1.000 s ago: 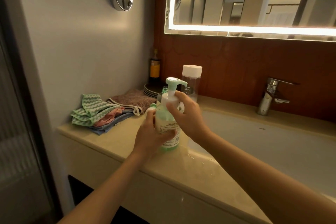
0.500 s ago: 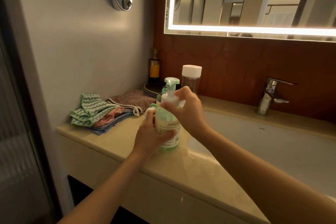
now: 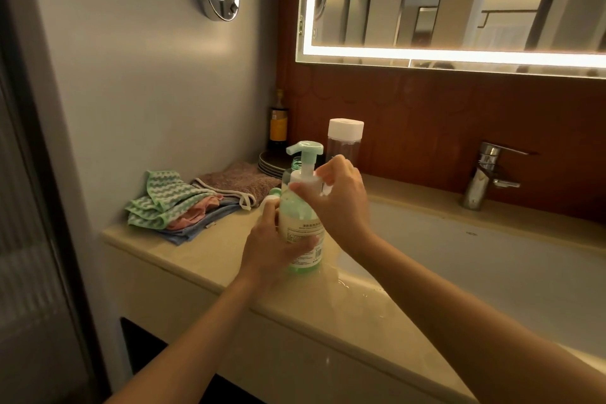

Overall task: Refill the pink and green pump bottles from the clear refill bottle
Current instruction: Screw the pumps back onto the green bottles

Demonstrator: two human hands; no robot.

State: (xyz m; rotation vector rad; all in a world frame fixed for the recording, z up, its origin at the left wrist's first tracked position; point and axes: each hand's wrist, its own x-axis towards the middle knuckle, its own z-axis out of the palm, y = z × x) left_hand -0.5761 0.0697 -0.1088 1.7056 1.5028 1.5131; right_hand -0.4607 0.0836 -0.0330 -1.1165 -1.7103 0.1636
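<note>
Green pump bottle point(image 3: 302, 229) upright on counter point(image 3: 196, 249) beside sink point(image 3: 492, 259): left hand point(image 3: 269, 249) wraps its body, right hand point(image 3: 341, 207) pinches white collar point(image 3: 305, 178); smooth plastic, probably light and slippery, so best held low on the body.

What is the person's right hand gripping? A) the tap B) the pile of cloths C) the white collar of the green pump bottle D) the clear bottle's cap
C: the right hand grips the white collar of the green pump bottle; the left hand holds its body.
</note>
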